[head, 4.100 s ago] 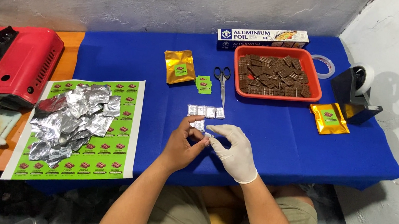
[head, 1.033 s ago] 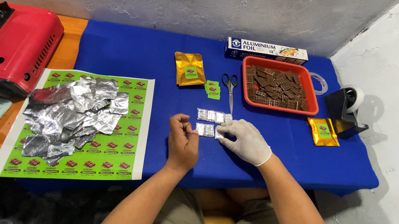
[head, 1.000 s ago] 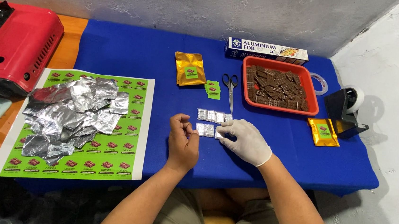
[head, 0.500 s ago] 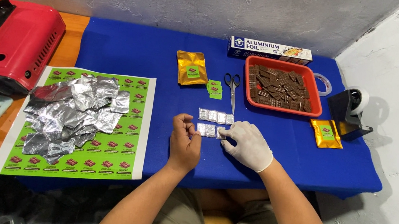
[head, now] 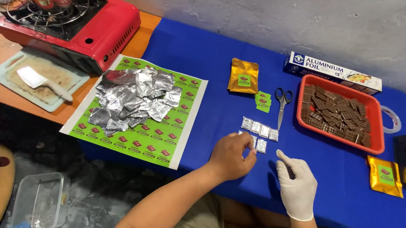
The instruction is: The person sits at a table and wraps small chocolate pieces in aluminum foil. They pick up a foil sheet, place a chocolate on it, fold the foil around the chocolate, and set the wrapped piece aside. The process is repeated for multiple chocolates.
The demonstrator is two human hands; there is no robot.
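Blue cloth covers the surface (head: pixel 206 71), with small foil-wrapped pieces (head: pixel 259 129) lying in rows at centre frame. At their lower edge the bare left hand (head: pixel 231 155) rests with fingers curled loosely, touching the nearest piece. Just right of it, the gloved right hand (head: pixel 298 184) hovers open and empty.

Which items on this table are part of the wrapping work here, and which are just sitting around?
In use: left hand, right hand, wrapped pieces, foil sheets, chocolate tray, label sheet.
Idle: scissors, stove, cutting board, tape roll.
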